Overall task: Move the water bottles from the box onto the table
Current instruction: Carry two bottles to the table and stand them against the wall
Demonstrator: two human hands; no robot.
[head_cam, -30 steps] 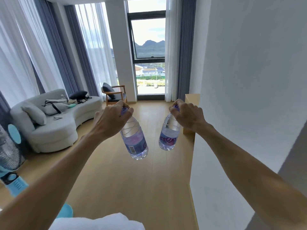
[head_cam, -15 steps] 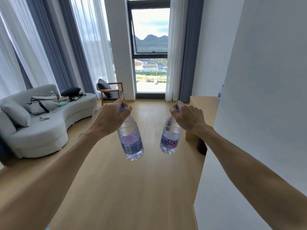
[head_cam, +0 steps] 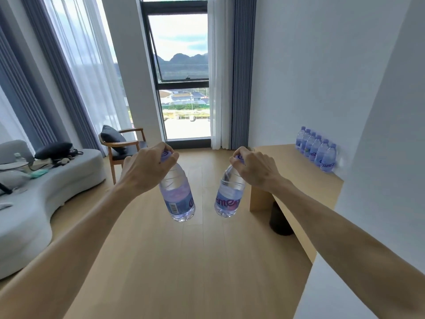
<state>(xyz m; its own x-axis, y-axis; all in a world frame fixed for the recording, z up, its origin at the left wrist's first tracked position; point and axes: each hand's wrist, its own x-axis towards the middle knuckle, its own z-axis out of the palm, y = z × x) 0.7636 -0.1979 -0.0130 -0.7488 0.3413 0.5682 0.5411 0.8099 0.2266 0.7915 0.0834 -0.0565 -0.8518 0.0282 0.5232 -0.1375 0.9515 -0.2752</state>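
Both clear water bottles (head_cam: 178,194) (head_cam: 228,196) carry purple labels and caps. At nine o'clock sits a pale grey sofa (head_cam: 46,199); at two o'clock, a light wood table (head_cam: 296,180).

This is a living room in a home or serviced flat. A pale curved sofa (head_cam: 46,194) with bags strewn on it lines the left, a wooden armchair (head_cam: 124,148) with a dark cushion stands by a tall window (head_cam: 184,72), sheer and grey curtains (head_cam: 76,65) hang full height, and light wood flooring (head_cam: 184,261) runs throughout.

6 bottles (head_cam: 316,148) stand on the table (head_cam: 276,157) at right, sofa (head_cam: 34,194) at left.
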